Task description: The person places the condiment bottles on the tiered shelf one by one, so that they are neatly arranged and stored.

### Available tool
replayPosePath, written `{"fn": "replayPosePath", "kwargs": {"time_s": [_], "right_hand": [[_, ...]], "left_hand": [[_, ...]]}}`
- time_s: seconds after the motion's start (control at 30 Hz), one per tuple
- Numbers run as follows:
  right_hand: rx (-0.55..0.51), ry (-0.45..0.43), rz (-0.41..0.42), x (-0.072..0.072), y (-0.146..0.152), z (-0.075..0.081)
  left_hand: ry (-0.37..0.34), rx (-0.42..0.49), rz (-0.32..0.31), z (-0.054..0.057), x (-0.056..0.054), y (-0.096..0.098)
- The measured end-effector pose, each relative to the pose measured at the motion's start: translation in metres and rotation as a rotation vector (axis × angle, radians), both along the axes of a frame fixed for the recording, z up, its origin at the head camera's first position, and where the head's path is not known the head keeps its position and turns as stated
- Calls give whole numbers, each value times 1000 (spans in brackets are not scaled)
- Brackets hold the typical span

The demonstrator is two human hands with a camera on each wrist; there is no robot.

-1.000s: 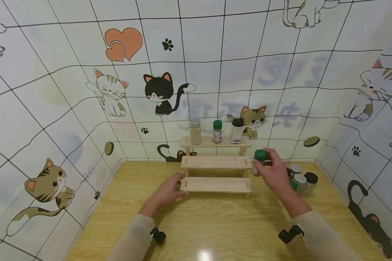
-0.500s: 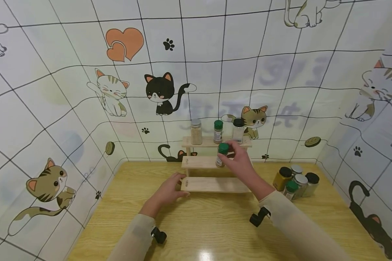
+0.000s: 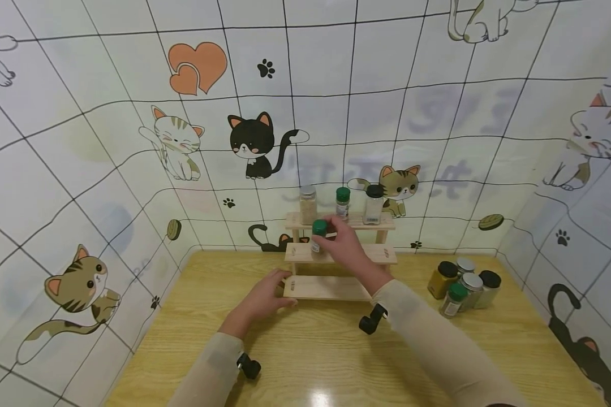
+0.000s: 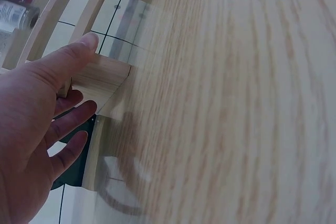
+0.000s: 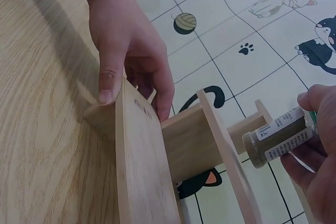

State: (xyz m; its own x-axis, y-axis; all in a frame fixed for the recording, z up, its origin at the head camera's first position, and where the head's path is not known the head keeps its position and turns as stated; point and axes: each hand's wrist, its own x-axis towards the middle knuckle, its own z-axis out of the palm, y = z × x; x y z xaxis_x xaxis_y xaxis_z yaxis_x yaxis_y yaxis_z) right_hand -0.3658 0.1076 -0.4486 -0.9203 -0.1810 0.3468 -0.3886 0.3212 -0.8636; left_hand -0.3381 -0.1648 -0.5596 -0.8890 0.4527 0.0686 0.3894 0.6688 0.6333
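A three-tier wooden spice rack (image 3: 331, 287) stands on the table. My left hand (image 3: 262, 295) grips the left end of its bottom tier, thumb at the front and fingers behind, as the right wrist view also shows. My right hand (image 3: 347, 247) pinches a small green-capped spice jar (image 3: 316, 242) by its upper part at the left of the middle tier. In the right wrist view the labelled jar (image 5: 281, 136) has its base just off the rack. On the top tier stand a silver-capped jar (image 3: 308, 207), a green-capped jar (image 3: 342, 204) and a black-capped jar (image 3: 373, 206).
Several more jars cluster at the right of the table (image 3: 305, 350), among them a yellow black-capped jar (image 3: 442, 281) and a green-capped jar (image 3: 453, 301). A cat-print tiled wall covering (image 3: 315, 73) rises behind and on both sides.
My right hand has carried the green-capped spice jar leftward from beside the rack, over the middle tier to its left part. The left hand has kept its hold on the rack.
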Motion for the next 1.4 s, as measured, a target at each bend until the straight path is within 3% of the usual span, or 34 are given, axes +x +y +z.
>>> {"fn": "replayPosePath", "kwargs": {"time_s": [0.37, 0.93, 1.2, 1.4], "right_hand": [[20, -11, 21, -5, -21, -2], [22, 15, 29, -12, -23, -16], [44, -41, -12, -3, -9, -18], [36, -23, -56, 12, 10, -16]], "left_hand": [[-1, -3, 2, -3, -2, 0], [5, -5, 2, -3, -2, 1], [1, 7, 6, -3, -3, 1], [11, -5, 7, -5, -3, 1]]}}
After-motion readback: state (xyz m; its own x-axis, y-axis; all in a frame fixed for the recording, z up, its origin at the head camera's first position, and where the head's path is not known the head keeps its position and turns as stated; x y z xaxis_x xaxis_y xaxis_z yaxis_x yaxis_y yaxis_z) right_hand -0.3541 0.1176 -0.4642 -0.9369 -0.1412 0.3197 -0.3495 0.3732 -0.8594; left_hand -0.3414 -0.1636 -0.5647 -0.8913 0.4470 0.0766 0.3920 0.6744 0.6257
